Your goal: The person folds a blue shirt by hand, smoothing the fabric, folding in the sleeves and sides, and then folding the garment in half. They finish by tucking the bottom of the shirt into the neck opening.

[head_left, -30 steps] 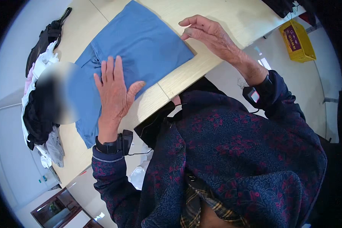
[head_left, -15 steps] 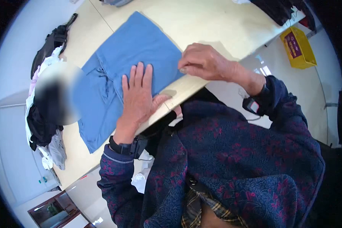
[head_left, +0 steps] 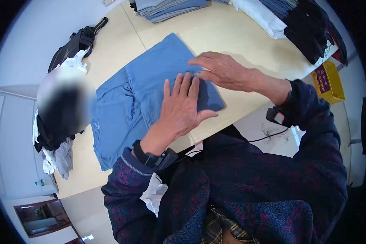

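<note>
A blue garment (head_left: 162,61) lies partly folded on the pale table, its left part wrinkled and gathered near the middle. My left hand (head_left: 179,110) rests flat on the cloth with its fingers stretched out and its thumb to the side. Just right of it, my right hand (head_left: 232,73) is over the garment's right part, thumb and fingers apart, holding nothing. Its fingertips come close to those of my left hand.
At the back of the table (head_left: 232,36) are a stack of folded clothes (head_left: 173,9), white cloth (head_left: 261,17) and dark garments (head_left: 307,34). A black bag (head_left: 71,49) and grey clothing (head_left: 63,158) lie left. A yellow crate (head_left: 334,87) stands beyond the right end.
My right hand has opened from a pinch at the garment's right edge and moved in over the cloth. My left hand has slid right across it. The view has shifted, showing more of the back.
</note>
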Motion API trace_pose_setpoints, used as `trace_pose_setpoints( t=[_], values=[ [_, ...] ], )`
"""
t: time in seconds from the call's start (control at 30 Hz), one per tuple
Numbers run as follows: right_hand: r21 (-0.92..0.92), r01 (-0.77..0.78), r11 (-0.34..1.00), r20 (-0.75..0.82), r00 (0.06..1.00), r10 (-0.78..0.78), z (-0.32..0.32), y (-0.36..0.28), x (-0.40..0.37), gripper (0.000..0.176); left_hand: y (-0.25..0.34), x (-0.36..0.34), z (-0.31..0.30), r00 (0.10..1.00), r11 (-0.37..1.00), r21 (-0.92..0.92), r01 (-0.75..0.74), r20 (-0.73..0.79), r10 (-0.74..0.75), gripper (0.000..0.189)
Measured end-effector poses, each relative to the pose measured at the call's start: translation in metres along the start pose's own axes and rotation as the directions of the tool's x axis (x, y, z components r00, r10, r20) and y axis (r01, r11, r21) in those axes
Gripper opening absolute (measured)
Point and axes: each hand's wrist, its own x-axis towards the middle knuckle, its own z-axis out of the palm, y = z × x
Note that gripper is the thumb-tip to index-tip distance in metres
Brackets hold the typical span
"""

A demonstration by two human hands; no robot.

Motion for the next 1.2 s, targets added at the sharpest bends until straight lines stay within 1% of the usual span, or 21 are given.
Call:
trace_pose_setpoints(
  t=[0.1,0.2,0.3,0.4,0.47,0.6,0.7,0.8,0.9,1.0,1.1,1.2],
  values=[
    [-0.133,0.078,0.988,0.006,0.997,-0.078,0.02,0.018,0.033,0.044,-0.009,0.01,0.021,0.998,0.999,-0.005,0.044,-0.039,-0.044,0.102],
    [-0.321,0.051,0.946,0.082,0.996,-0.025,0.045,0.04,0.061,0.058,-0.013,0.013,0.036,0.997,0.998,-0.026,0.048,-0.052,-0.05,0.103],
    [-0.395,0.044,0.918,0.17,0.985,0.026,0.057,0.062,0.089,0.062,-0.012,0.013,0.031,0.997,0.997,-0.012,0.072,0.023,-0.072,0.101],
    [-0.389,-0.014,0.921,0.216,0.971,0.106,0.069,0.084,0.11,0.07,-0.014,0.012,0.036,0.998,0.998,-0.007,0.056,-0.013,-0.056,0.101],
    [-0.4,-0.051,0.915,0.202,0.969,0.143,0.081,0.097,0.117,0.074,-0.013,0.013,0.036,0.998,0.998,-0.022,0.064,-0.023,-0.065,0.1],
    [-0.443,-0.094,0.892,0.236,0.947,0.217,0.086,0.101,0.124,0.083,-0.015,0.011,0.038,0.997,0.997,-0.047,0.062,-0.043,-0.064,0.101],
    [-0.396,-0.081,0.914,0.217,0.959,0.18,0.084,0.099,0.125,0.083,-0.016,0.011,0.04,0.996,0.997,-0.051,0.064,-0.055,-0.067,0.101],
    [-0.425,-0.11,0.899,0.311,0.915,0.259,0.068,0.086,0.134,0.081,-0.015,0.011,0.04,0.996,0.996,-0.06,0.068,-0.06,-0.071,0.101],
    [-0.391,0.062,0.918,0.262,0.964,0.047,0.069,0.074,0.141,0.078,-0.015,0.011,0.04,0.995,0.996,-0.059,0.067,-0.076,-0.071,0.101],
    [-0.394,0.067,0.917,0.34,0.937,0.078,0.086,0.072,0.142,0.075,-0.015,0.011,0.044,0.991,0.995,-0.071,0.066,-0.109,-0.074,0.101],
    [-0.36,0.065,0.931,0.229,0.973,0.02,0.099,0.081,0.138,0.074,-0.015,0.01,0.042,0.992,0.995,-0.078,0.068,-0.097,-0.075,0.102],
    [-0.315,0.02,0.949,0.269,0.961,0.069,0.093,0.08,0.139,0.07,-0.015,0.009,0.038,0.993,0.991,-0.115,0.065,-0.091,-0.075,0.097]
  ],
)
